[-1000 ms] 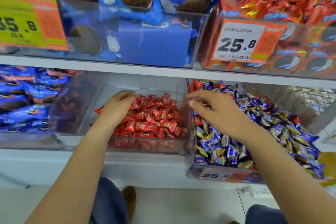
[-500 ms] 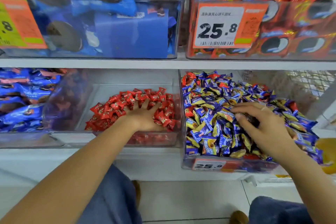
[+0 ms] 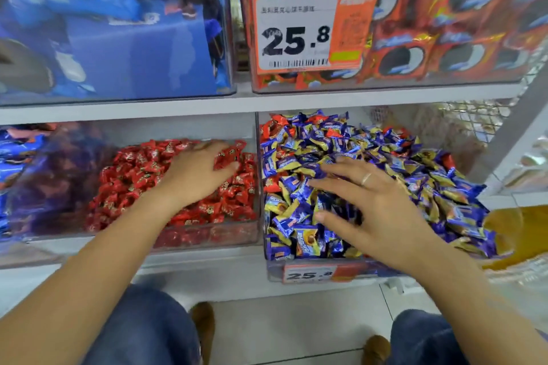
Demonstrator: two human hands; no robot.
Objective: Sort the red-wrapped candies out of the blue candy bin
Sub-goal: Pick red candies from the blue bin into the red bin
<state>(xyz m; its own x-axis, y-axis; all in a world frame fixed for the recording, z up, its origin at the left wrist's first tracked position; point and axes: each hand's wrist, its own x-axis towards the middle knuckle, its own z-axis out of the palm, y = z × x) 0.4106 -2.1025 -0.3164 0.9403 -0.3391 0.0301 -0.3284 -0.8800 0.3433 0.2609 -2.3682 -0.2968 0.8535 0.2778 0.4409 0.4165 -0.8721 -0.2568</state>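
On the lower shelf, a clear bin is heaped with blue-and-yellow wrapped candies. A few red-wrapped candies show among them, mostly at the back left and right. My right hand, a ring on one finger, lies spread and flat on the blue heap with fingers straight. To the left, a second clear bin holds a pile of red candies. My left hand rests on that pile, fingers extended toward the bin's right wall, a red candy lying between forefinger and thumb.
Above, a shelf carries clear bins of blue cookie packs and red cookie packs with an orange 25.8 price tag. Blue packs sit lower left. A wire mesh panel stands at right.
My right hand has shifted left and flattened out over the blue heap. My left hand has moved right across the red pile toward the dividing wall. The view has moved closer.
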